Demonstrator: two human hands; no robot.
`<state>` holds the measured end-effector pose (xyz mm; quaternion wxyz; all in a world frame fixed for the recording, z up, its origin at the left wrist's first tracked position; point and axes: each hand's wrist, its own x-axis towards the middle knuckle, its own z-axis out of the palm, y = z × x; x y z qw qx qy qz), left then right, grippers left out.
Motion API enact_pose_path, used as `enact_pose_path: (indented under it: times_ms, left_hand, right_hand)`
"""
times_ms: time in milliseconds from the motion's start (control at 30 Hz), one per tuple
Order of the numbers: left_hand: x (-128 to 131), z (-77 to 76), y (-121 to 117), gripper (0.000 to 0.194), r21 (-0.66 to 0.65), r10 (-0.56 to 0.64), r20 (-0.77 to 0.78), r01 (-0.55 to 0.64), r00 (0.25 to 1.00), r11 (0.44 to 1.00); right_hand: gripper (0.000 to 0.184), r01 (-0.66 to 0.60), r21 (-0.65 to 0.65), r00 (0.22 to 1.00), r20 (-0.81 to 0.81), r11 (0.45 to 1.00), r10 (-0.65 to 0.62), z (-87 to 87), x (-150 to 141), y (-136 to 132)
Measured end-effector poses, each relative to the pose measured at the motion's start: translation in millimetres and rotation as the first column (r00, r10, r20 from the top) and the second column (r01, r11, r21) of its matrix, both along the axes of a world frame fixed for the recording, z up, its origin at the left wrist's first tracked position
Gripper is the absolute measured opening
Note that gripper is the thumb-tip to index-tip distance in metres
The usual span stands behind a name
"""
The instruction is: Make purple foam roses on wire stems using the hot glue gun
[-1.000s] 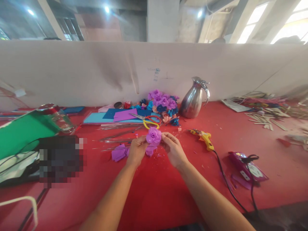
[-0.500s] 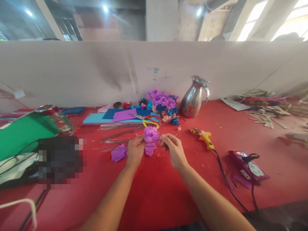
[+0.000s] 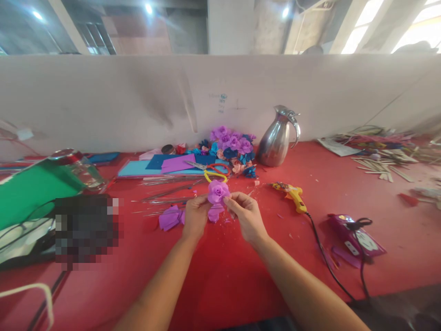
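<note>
A purple paper rose (image 3: 217, 192) sits between both of my hands above the red table (image 3: 223, 271). My left hand (image 3: 195, 215) is closed on the rose from the left. From the right, my right hand (image 3: 245, 215) pinches its petals with fingers pressed together. A loose purple petal piece (image 3: 215, 213) hangs or lies just under the rose. More purple petal scraps (image 3: 169, 218) lie on the table left of my left hand.
A yellow glue gun (image 3: 292, 196) with a black cord lies right of my hands, near a purple power strip (image 3: 354, 234). Behind are scissors (image 3: 211, 170), coloured paper sheets (image 3: 172, 165), a bunch of finished paper flowers (image 3: 232, 149) and a steel jug (image 3: 277, 138). Green sheet (image 3: 31, 191) at left.
My hands have kept hold of the rose and turned it slightly; my right fingers moved in closer to the petals. The view shifted a little.
</note>
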<state>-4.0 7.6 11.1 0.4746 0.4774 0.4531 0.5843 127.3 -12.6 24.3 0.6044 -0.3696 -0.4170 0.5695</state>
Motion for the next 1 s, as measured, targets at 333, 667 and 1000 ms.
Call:
enact_pose_path:
  times_ms: [333,667,1000]
  left_hand:
    - [-0.6,-6.1,5.4,0.021,-0.052,-0.016,0.144,0.023,0.99,0.998]
    - [-0.3,-10.1,6.9,0.018,-0.028,-0.083,0.191,0.09,0.978,0.996]
    - [-1.8,-7.4,8.2,0.027,-0.023,0.071,0.019,-0.07,0.997,0.997]
  right_hand:
    - [0.024,-0.007,-0.054,0.999,-0.047,0.999,0.005,-0.6,2.4,2.4]
    - [0.02,-0.07,-0.069,0.996,-0.067,0.995,0.066,-6.3,-0.5,3.5]
    - [0.021,0.238,-0.041,0.971,-0.022,0.97,-0.239,-11.1,6.5,11.0]
